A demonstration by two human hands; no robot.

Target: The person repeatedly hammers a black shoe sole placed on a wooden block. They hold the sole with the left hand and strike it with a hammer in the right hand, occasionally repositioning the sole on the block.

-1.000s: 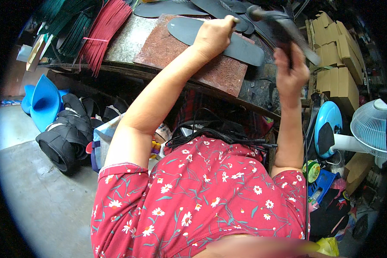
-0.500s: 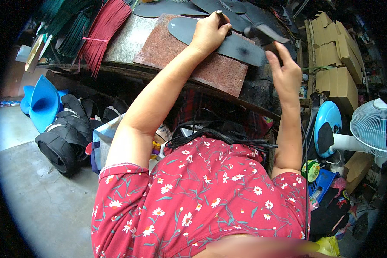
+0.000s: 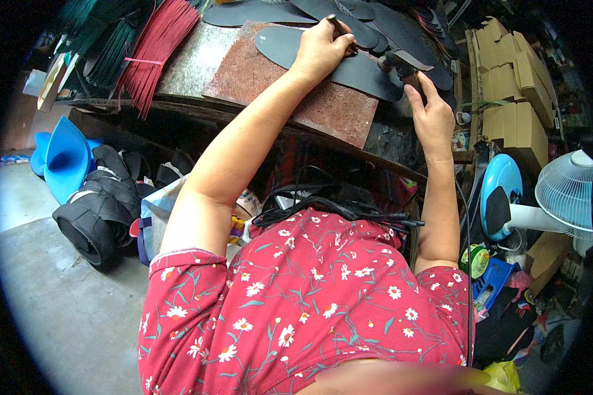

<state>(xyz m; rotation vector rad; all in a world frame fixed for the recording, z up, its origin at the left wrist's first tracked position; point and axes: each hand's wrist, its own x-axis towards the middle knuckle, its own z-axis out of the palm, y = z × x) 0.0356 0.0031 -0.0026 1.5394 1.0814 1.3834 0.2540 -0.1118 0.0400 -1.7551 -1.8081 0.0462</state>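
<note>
A dark grey shoe sole (image 3: 275, 46) lies across a reddish, rough slab (image 3: 240, 74) on the workbench. My left hand (image 3: 319, 51) is closed around a short metal punch (image 3: 337, 25). The punch stands slightly tilted over the middle of the sole, its lower end hidden by my fingers. My right hand (image 3: 435, 124) is closed on a hammer (image 3: 408, 64) just beyond the sole's right end. Thumb and forefinger show along the handle, while the other fingers are mostly hidden. The hammer head is apart from the punch.
More dark soles (image 3: 375, 26) lie behind. Bundles of red strips (image 3: 158, 49) and green strips (image 3: 115, 62) lie at the bench's left. Cardboard boxes (image 3: 514, 118) and a fan (image 3: 566, 191) stand to the right. Black rolled pieces (image 3: 95, 224) and blue sheets (image 3: 72, 161) sit on the left floor.
My right hand and the hammer have shifted slightly left, and the hammer looks less blurred. My left hand keeps its hold on the punch at the sole.
</note>
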